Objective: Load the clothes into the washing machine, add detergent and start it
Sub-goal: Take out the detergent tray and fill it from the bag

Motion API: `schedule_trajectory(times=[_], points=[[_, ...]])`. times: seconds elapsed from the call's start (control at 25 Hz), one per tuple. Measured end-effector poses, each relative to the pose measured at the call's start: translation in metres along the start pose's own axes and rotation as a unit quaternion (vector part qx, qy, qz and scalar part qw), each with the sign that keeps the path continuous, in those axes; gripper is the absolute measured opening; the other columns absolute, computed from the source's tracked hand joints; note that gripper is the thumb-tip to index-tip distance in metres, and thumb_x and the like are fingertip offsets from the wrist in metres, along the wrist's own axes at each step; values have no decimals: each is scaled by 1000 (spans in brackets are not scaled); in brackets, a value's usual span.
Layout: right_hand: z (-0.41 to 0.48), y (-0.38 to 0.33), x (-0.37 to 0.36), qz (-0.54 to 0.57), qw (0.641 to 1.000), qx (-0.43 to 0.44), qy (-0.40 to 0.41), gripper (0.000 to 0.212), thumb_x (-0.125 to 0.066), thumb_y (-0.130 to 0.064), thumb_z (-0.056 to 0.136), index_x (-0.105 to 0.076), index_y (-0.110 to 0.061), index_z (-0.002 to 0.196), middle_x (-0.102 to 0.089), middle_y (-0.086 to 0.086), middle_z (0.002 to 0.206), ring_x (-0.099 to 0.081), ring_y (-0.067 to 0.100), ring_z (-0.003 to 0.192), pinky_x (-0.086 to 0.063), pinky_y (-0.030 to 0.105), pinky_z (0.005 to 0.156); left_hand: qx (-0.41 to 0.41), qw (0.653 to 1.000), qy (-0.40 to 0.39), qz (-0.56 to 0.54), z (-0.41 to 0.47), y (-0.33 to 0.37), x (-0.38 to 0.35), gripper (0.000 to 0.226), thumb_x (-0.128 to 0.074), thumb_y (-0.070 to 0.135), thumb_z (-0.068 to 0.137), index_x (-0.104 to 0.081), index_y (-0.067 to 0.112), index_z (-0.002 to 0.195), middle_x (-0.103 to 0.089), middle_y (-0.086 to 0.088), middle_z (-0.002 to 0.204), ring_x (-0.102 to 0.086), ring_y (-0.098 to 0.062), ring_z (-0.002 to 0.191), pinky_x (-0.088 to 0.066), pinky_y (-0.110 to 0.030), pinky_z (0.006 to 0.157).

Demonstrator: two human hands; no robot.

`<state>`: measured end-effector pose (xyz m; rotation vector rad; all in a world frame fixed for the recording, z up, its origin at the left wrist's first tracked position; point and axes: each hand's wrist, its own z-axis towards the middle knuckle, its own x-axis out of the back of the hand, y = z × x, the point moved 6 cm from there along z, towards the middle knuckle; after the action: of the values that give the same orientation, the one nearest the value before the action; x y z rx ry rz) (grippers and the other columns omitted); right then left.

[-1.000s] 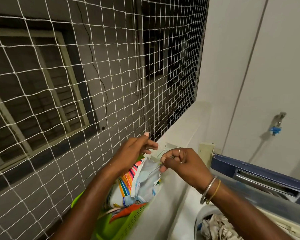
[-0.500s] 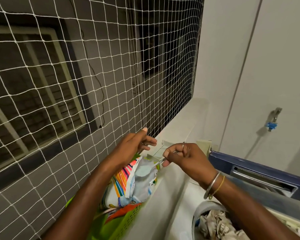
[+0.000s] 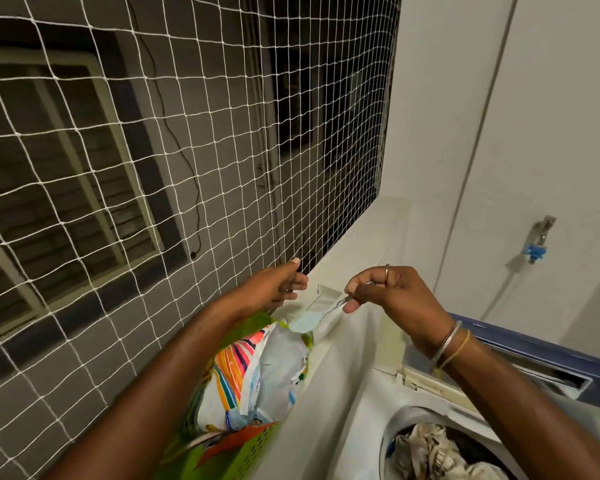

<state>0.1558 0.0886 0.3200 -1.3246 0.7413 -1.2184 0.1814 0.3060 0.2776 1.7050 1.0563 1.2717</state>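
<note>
My right hand [image 3: 392, 292] pinches the handle of a metal spoon [image 3: 321, 315] heaped with pale blue detergent powder, held just above the open top of a colourful detergent bag [image 3: 257, 379]. The bag stands in a green basket [image 3: 236, 455] on the left. My left hand [image 3: 274, 287] holds the bag's top edge near the net. At lower right the washing machine drum [image 3: 395, 424] is open, with crumpled clothes [image 3: 430, 452] inside. Its dark blue lid [image 3: 534, 344] stands raised behind my right forearm.
A white rope net [image 3: 153, 168] covers the opening on the left, with a cream ledge [image 3: 357, 237] running along its foot. A tap with a blue fitting [image 3: 537, 242] sticks out of the white wall at right. A small white box [image 3: 326, 292] sits on the ledge.
My right hand has lifted the spoon out of the bag with powder on it and moved slightly right. The view has shifted a little.
</note>
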Motion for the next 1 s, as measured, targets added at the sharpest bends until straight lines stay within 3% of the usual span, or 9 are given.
schedule_trajectory(times=[0.12, 0.24, 0.36, 0.44, 0.52, 0.6, 0.76, 0.88, 1.0], points=[[17, 7, 11, 22, 1000, -17, 14, 15, -64, -4, 88, -76, -9, 80, -76, 13, 75, -70, 26, 91, -46, 37, 98, 41, 999, -20, -1, 34, -14, 0, 54, -30, 57, 102, -63, 19, 122, -63, 0, 132, -59, -20, 121, -38, -38, 111], [37, 20, 22, 24, 999, -26, 29, 15, -63, -4, 88, -75, -8, 80, -75, 14, 74, -70, 22, 86, -44, 34, 92, 81, 996, -21, -16, 63, -28, -3, 51, -33, 56, 101, -66, 17, 110, -64, -6, 132, -60, -21, 114, -36, -38, 113], [61, 38, 28, 19, 998, -39, 37, 14, -63, -4, 88, -76, -7, 82, -75, 14, 74, -71, 23, 87, -44, 33, 93, 112, 993, -30, -11, 81, -36, -11, 60, -32, 53, 103, -61, 7, 127, -61, -9, 136, -62, -13, 101, -45, -25, 90], [77, 55, 30, 15, 997, -58, 41, 13, -64, -5, 89, -75, -5, 83, -75, 14, 74, -72, 24, 86, -45, 31, 91, 121, 992, -27, -16, 93, -37, -14, 63, -33, 50, 104, -55, 1, 135, -57, -14, 140, -59, -20, 120, -45, -19, 75], [92, 71, 30, 11, 996, -77, 42, 12, -64, -5, 89, -75, -3, 85, -75, 15, 75, -72, 21, 82, -45, 27, 84, 127, 991, -22, -30, 107, -40, -16, 63, -34, 48, 104, -52, -3, 136, -55, -19, 141, -49, -29, 135, -44, -17, 75], [106, 87, 27, 10, 995, -92, 40, 12, -63, -3, 88, -74, -2, 84, -75, 16, 74, -72, 20, 78, -46, 26, 79, 134, 990, -19, -31, 121, -45, -17, 63, -33, 46, 105, -51, -4, 137, -55, -19, 141, -50, -29, 133, -44, -17, 78], [127, 119, 19, -5, 993, -116, 32, 13, -61, 2, 87, -73, 0, 81, -74, 17, 72, -72, 20, 73, -48, 24, 75, 173, 984, -40, -8, 142, -69, -22, 67, -35, 56, 101, -56, 2, 134, -61, -13, 131, -58, -25, 117, -44, -33, 102], [137, 136, 12, -42, 992, -118, 8, 14, -61, 0, 87, -73, -2, 79, -74, 15, 70, -71, 17, 71, -48, 22, 73, 180, 982, -49, -22, 145, -75, -23, 52, -35, 55, 101, -65, 13, 103, -64, -10, 100, -55, -15, 79, -40, -26, 68], [146, 146, 7, -69, 991, -111, -14, 18, -62, 1, 86, -71, -6, 73, -74, 15, 68, -70, 20, 69, -51, 28, 77, 183, 980, -68, -50, 147, -78, -26, 47, -34, 53, 101, -46, 22, 67, -42, 0, 69, -30, -10, 53, -20, -27, 53]])
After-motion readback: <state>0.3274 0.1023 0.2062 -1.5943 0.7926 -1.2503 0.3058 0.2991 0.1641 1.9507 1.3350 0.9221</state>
